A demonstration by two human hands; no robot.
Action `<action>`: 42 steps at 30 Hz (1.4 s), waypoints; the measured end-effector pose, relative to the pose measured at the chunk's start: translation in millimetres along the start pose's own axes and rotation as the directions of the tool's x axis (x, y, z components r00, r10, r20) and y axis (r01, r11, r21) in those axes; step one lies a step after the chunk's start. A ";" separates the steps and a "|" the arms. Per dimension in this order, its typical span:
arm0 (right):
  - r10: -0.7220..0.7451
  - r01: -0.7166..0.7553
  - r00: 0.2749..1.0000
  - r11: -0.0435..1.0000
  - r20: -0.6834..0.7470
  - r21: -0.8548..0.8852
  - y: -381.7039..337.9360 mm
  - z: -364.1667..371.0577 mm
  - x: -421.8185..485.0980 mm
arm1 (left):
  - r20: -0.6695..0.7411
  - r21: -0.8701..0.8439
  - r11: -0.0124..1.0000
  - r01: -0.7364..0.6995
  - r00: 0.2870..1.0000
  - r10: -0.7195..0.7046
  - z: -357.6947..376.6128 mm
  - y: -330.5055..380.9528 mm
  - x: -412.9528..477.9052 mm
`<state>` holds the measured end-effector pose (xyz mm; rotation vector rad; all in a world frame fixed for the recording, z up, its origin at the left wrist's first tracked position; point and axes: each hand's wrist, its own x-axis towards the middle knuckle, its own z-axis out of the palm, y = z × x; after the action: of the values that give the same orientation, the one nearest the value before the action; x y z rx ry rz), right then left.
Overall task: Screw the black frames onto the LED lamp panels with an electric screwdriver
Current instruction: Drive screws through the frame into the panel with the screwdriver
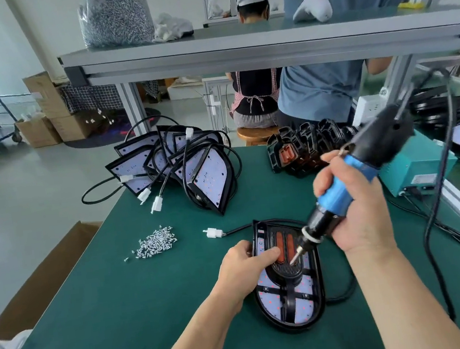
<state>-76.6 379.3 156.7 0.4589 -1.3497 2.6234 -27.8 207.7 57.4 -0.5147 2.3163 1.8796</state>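
An LED lamp panel (306, 307) lies flat on the green mat near the front edge, with a black frame (288, 271) holding orange strips on top of it. My left hand (242, 271) presses on the frame's left side, fingers across it. My right hand (351, 205) grips the blue and black electric screwdriver (341, 192), tilted down to the left. Its bit tip (293, 262) touches the frame beside the orange strips. A small pile of silver screws (156, 243) lies to the left of the panel.
A heap of lamp panels with cables (181, 168) sits at the back left, a row of black frames (303, 148) at the back right. A teal power box (414, 172) stands at the right. The screwdriver cord (435, 207) hangs right. Two people stand behind the bench.
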 end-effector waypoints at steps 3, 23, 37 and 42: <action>0.084 -0.056 0.954 0.993 -0.287 0.106 4.0 -25.7 4.9 | -0.009 0.081 0.996 -0.023 1.000 0.024 -2.3 3.5 -1.6; 0.255 -0.104 0.817 0.947 -0.517 0.303 47.1 -124.8 -7.2 | -0.824 0.265 0.906 0.331 0.566 0.034 -174.7 -51.7 16.8; 0.305 -0.126 0.765 0.935 -0.567 0.332 41.6 -124.7 -3.1 | -0.717 0.514 0.742 0.430 0.690 0.097 -183.3 -32.6 14.7; 0.278 -0.023 0.731 0.923 -0.623 0.385 35.6 -114.2 -0.6 | -0.637 0.055 0.997 -0.056 0.767 0.078 -148.0 -9.0 3.9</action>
<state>-108.5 451.5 66.8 -0.5702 -0.6962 2.7315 -10.3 62.4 81.2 -1.2612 2.7808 1.8977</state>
